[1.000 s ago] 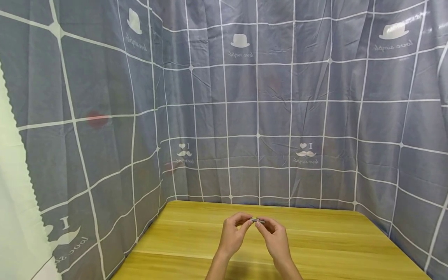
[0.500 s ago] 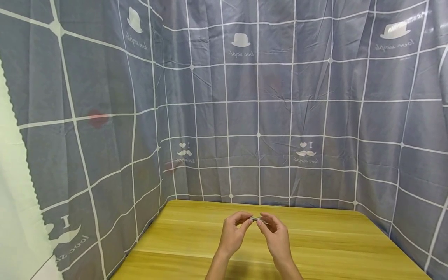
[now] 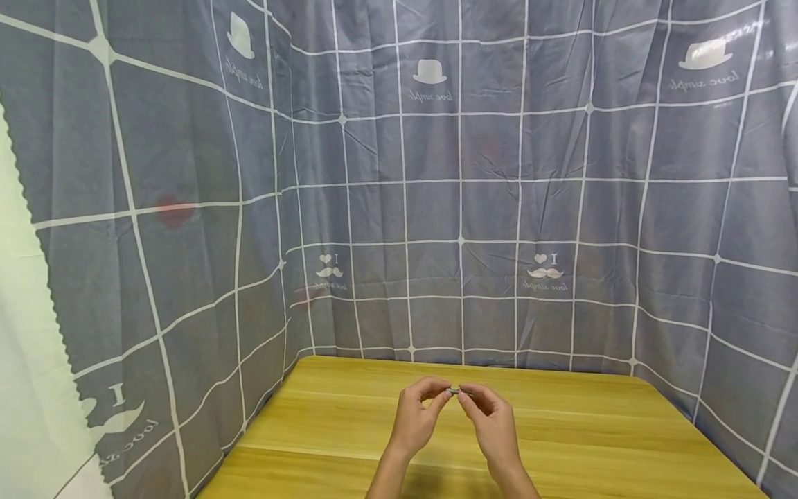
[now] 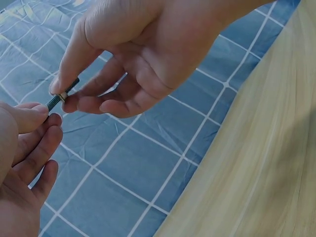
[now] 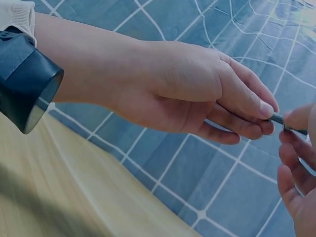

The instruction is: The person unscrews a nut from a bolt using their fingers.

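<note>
A small dark threaded bolt (image 3: 454, 391) is held roughly level between both hands above the table. My left hand (image 3: 413, 419) pinches one end with thumb and fingertips; in the left wrist view this hand (image 4: 29, 148) is at the left edge. My right hand (image 3: 497, 424) pinches around a small brass-coloured ring or nut (image 4: 63, 97) on the bolt's shaft, and part of the shaft (image 4: 73, 84) sticks out past it. The right wrist view shows my left hand (image 5: 197, 94) reaching across, with my right hand (image 5: 301, 163) partly cut off at the right edge.
The wood-grain table (image 3: 337, 409) lies beneath both hands. A grey curtain (image 3: 430, 208) with white grid lines surrounds it at the back and sides. Pale cloth (image 3: 31, 333) hangs at the far left. A black device (image 5: 29, 79) sits on my left wrist.
My right hand's fingers lifted and spread about half a second ago and are now back close around the bolt. The left hand has hardly moved.
</note>
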`<state>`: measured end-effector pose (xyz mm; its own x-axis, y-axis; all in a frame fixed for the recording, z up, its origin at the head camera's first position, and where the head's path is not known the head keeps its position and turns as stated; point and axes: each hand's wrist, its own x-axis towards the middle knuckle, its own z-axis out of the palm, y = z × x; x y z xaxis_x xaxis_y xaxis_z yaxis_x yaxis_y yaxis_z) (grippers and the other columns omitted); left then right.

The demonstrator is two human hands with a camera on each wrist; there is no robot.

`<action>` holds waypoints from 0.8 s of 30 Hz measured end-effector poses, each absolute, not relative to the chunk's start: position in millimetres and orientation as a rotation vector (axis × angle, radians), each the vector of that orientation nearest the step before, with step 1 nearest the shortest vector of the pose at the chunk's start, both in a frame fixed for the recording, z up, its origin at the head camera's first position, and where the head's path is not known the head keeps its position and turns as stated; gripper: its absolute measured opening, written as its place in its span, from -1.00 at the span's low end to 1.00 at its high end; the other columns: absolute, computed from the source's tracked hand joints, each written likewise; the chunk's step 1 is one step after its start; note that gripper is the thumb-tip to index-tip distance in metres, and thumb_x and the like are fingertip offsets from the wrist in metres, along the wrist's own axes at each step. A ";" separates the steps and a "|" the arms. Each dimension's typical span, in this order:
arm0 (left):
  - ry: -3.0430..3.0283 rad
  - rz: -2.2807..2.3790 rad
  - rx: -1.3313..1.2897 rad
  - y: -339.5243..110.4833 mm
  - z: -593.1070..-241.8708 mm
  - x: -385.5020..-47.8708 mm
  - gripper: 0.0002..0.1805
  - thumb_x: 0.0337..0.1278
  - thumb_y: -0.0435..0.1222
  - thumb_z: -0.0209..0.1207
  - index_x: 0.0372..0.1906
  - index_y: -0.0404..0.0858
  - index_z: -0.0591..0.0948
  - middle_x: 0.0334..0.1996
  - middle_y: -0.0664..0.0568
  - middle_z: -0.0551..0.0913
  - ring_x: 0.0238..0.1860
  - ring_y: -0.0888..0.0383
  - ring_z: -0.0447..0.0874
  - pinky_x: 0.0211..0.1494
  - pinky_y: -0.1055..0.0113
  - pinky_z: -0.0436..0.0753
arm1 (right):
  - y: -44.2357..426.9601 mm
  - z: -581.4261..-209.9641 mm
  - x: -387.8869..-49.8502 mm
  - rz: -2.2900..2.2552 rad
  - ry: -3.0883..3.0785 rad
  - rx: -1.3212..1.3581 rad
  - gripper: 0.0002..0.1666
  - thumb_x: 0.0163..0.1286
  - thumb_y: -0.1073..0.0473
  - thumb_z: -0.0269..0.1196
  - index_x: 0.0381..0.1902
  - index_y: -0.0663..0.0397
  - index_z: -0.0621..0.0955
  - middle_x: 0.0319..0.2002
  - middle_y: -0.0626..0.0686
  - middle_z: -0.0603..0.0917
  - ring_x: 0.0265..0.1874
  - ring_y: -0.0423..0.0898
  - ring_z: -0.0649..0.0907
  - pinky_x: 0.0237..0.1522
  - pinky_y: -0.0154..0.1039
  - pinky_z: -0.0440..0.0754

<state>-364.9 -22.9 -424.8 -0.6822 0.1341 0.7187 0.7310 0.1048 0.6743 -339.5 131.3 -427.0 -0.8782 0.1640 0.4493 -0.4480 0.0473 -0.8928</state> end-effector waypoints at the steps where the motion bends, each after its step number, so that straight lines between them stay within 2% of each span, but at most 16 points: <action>1: -1.902 -1.612 -0.838 -22.9 -424.7 -364.8 -0.90 0.36 -0.38 0.31 -0.13 -0.32 0.75 -0.20 -0.01 0.78 -0.12 0.08 0.75 0.02 0.20 0.71 | 130.9 -426.5 -338.9 1.891 -1.898 0.292 -0.67 0.48 0.24 0.34 0.11 0.31 0.67 -0.01 0.19 0.74 -0.10 -0.10 0.68 -0.05 -0.32 0.62; 5: -1.901 -1.614 -0.835 -23.3 -425.0 -365.1 -0.92 0.36 -0.38 0.31 -0.13 -0.27 0.76 -0.20 0.00 0.78 -0.13 0.08 0.76 0.02 0.20 0.71 | 130.1 -425.7 -337.3 1.904 -1.939 0.275 -0.57 0.51 0.17 0.34 0.20 0.32 0.62 0.05 0.20 0.70 -0.09 -0.08 0.66 -0.09 -0.30 0.64; 9: -1.902 -1.621 -0.847 -23.8 -425.2 -365.2 -0.91 0.37 -0.36 0.30 -0.12 -0.25 0.75 -0.20 0.00 0.78 -0.13 0.08 0.75 0.02 0.20 0.70 | 130.3 -426.8 -338.3 1.881 -1.974 0.239 -0.64 0.53 0.13 0.32 0.10 0.31 0.67 -0.07 0.14 0.73 -0.20 -0.07 0.64 -0.19 -0.27 0.62; 13: -1.898 -1.625 -0.847 -23.6 -424.7 -364.6 -0.90 0.37 -0.37 0.30 -0.11 -0.27 0.75 -0.20 0.00 0.78 -0.13 0.07 0.75 0.02 0.20 0.70 | 130.5 -427.1 -339.9 1.881 -1.962 0.257 -0.67 0.49 0.21 0.35 0.11 0.28 0.66 -0.01 0.17 0.72 -0.17 -0.05 0.66 -0.15 -0.28 0.61; 16: -1.896 -1.605 -0.833 -21.9 -421.4 -361.7 -0.91 0.35 -0.44 0.29 -0.13 -0.35 0.74 -0.22 -0.05 0.78 -0.15 0.05 0.75 0.00 0.20 0.71 | 130.3 -425.7 -339.0 1.890 -1.959 0.263 -0.58 0.48 0.16 0.36 0.20 0.25 0.62 0.05 0.20 0.70 -0.13 -0.01 0.67 -0.11 -0.23 0.64; 19: -1.886 -1.588 -0.828 -21.1 -418.1 -358.3 -0.92 0.33 -0.49 0.29 -0.15 -0.36 0.74 -0.24 -0.07 0.78 -0.18 0.05 0.75 -0.03 0.21 0.71 | 130.8 -425.0 -338.1 1.873 -1.977 0.234 -0.58 0.53 0.09 0.32 0.16 0.28 0.64 -0.03 0.15 0.71 -0.15 -0.02 0.65 -0.12 -0.18 0.65; 21: -1.885 -1.589 -0.826 -21.4 -418.1 -358.3 -0.92 0.33 -0.48 0.29 -0.15 -0.36 0.74 -0.24 -0.07 0.78 -0.18 0.05 0.75 -0.04 0.21 0.71 | 130.7 -424.9 -337.9 1.868 -1.977 0.223 -0.62 0.54 0.10 0.30 0.10 0.31 0.67 -0.07 0.15 0.73 -0.16 -0.03 0.64 -0.15 -0.20 0.63; 24: -1.875 -1.611 -0.836 -22.6 -425.8 -365.3 -0.91 0.36 -0.41 0.30 -0.13 -0.30 0.76 -0.22 -0.01 0.78 -0.16 0.08 0.74 -0.03 0.23 0.70 | 131.1 -426.0 -337.4 1.876 -1.969 0.229 -0.68 0.53 0.18 0.31 0.09 0.31 0.68 -0.03 0.17 0.73 -0.14 -0.06 0.64 -0.15 -0.26 0.62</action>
<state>-365.3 -22.6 -425.8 -0.6704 0.1152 0.7330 0.7420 0.0993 0.6630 -337.4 131.1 -426.0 -0.9027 0.1593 0.3996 -0.3914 0.0814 -0.9166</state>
